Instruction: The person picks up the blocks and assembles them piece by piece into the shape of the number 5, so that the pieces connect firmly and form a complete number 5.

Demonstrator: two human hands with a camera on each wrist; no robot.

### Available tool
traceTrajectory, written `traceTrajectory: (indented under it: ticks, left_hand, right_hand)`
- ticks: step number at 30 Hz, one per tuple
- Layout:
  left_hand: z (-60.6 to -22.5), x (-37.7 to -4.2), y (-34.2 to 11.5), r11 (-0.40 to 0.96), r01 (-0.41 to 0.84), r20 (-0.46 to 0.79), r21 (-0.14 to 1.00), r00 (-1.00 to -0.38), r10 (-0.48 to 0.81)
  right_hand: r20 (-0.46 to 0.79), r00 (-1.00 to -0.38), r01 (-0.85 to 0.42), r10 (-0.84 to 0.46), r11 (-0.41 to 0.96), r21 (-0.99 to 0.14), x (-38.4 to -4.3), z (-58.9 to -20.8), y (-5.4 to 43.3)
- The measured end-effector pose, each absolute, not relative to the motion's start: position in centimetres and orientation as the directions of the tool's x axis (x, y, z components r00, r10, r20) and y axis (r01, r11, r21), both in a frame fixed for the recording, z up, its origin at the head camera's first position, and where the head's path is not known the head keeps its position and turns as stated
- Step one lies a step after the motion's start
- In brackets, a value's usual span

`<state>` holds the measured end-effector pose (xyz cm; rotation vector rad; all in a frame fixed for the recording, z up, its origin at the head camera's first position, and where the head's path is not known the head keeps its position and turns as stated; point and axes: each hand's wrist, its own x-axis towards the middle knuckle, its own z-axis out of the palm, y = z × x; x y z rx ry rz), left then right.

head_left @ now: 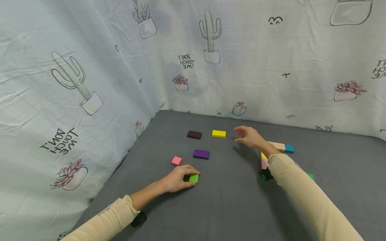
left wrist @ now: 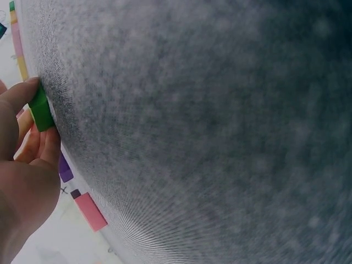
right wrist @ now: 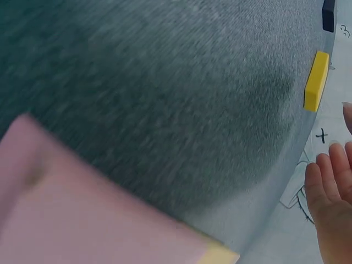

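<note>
My left hand (head_left: pixel 179 179) pinches a bright green block (head_left: pixel 194 178) between thumb and fingers, low over the grey table. In the left wrist view the same green block (left wrist: pixel 41 110) sits between the fingertips. A small pink block (head_left: pixel 176 161) lies just beyond that hand, and a purple block (head_left: pixel 201 154) lies farther on. My right hand (head_left: pixel 248 136) hovers with nothing in it, its fingers and thumb apart, to the right of a yellow block (head_left: pixel 218 134). In the right wrist view the yellow block (right wrist: pixel 317 81) lies to the left of the fingers.
A dark brown block (head_left: pixel 194 135) lies left of the yellow one. Under and beyond the right forearm, a row of joined-looking blocks includes a cream block (head_left: pixel 277 146), a blue block (head_left: pixel 289 148), a pale pink block (head_left: pixel 264 164) and a green block (head_left: pixel 311 176). A printed curtain (head_left: pixel 256 67) hangs behind the table.
</note>
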<state>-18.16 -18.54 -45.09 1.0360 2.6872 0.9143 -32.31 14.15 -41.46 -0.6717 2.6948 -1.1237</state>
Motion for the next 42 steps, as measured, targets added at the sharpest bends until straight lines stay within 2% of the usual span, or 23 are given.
traceTrajectory:
  ticks: [19,36,42]
  left_hand:
    - [-45.3,-18.2,-18.6,0.58,0.578,0.099,0.574,-0.752,0.652]
    - [-45.4,-18.2,-18.8,0.577,0.57,0.097,0.586,-0.755,0.648]
    - [-45.3,-18.4,-18.8,0.581,0.57,0.093,0.581,-0.756,0.648]
  right_hand:
    - [0.014,-0.89,-0.334,-0.456,0.632,-0.7,-33.2,-41.8,11.3]
    - [0.064,-0.889,-0.367,-0.453,0.625,-0.689,-34.3,-42.6,8.4]
    - [0.044,-0.891,-0.353,-0.451,0.629,-0.692,-34.7,-42.7,7.4]
